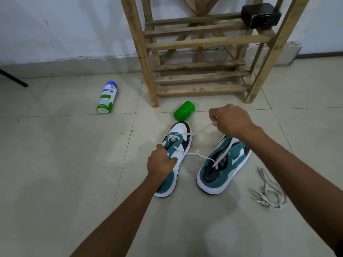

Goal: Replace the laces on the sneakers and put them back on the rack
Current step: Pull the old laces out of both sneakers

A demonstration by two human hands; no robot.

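Note:
Two teal, white and black sneakers stand on the tiled floor. My left hand (161, 162) grips the side of the left sneaker (178, 138) at its lace holes. A white lace (196, 134) runs through that shoe's front eyelets. My right hand (230, 118) pinches one end of it, pulled up and to the right. The lace's other end trails across the floor onto the right sneaker (224, 171), which has no lace threaded. A loose pile of greyish laces (267, 191) lies on the floor at the right.
The wooden rack (200, 41) stands against the wall just beyond the shoes, with a black box (260, 14) on its upper shelf. A green jar (184, 110) lies by the left sneaker's toe. A spray can (107, 97) lies further left.

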